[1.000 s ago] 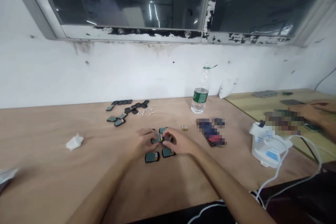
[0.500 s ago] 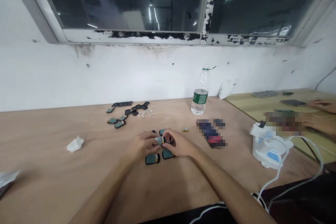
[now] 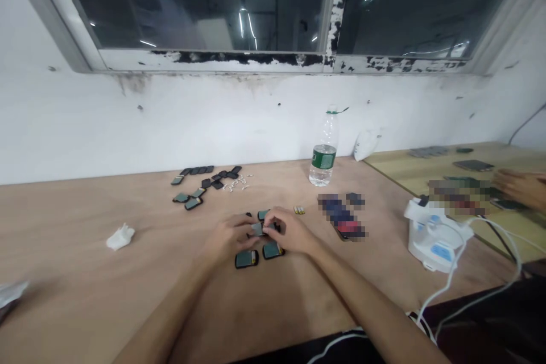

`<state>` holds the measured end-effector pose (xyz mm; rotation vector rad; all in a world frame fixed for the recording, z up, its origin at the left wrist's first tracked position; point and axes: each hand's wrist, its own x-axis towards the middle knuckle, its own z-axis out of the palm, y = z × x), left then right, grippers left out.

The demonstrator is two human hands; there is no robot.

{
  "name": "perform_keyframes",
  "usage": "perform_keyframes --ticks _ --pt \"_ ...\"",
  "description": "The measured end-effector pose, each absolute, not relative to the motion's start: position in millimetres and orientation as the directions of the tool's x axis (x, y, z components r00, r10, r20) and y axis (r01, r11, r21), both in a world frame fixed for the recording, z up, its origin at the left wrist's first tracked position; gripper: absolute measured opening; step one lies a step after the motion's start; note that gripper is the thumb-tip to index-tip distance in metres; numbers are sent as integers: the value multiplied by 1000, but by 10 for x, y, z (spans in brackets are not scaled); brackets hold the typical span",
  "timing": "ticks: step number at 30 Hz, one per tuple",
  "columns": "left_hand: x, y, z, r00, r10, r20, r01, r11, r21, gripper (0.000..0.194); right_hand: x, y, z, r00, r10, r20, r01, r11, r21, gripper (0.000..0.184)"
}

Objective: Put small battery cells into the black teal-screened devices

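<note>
Together, the left hand [image 3: 232, 233] and right hand [image 3: 286, 230] grip a small grey-faced module [image 3: 257, 230] between their fingertips, low over the brown table [image 3: 85, 296]. Two black-rimmed modules [image 3: 246, 259] lie just on its near side. Farther left sit more dark pieces [image 3: 201, 170]; the bottle [image 3: 323, 156] stands far right.

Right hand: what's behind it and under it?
Behind the right hand, a dark-cased module with a grey-green face shows past the index finger; its right side is covered. Between thumb and index, a dark edge shows. Anything under the palm is hidden.
</note>
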<state>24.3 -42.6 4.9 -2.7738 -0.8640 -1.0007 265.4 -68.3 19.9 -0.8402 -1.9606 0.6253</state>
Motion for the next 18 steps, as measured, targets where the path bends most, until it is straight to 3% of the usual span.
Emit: perform_keyframes --ticks 4,7,13,18 --pt "186 -399 118 588 587 556 561 -792 242 14 2846 -547 219 -176 849 498 369 526 -766 8" --pt "90 -348 166 542 689 481 607 -717 343 24 3031 -432 184 -113 869 481 480 472 -740 7" --pt "-22 -267 98 580 727 368 620 -687 378 21 3107 -281 -41 -146 885 441 652 422 -630 8" --pt "-24 -244 15 557 747 363 638 -665 389 19 3168 -204 -53 -69 815 575 720 440 -537 16"
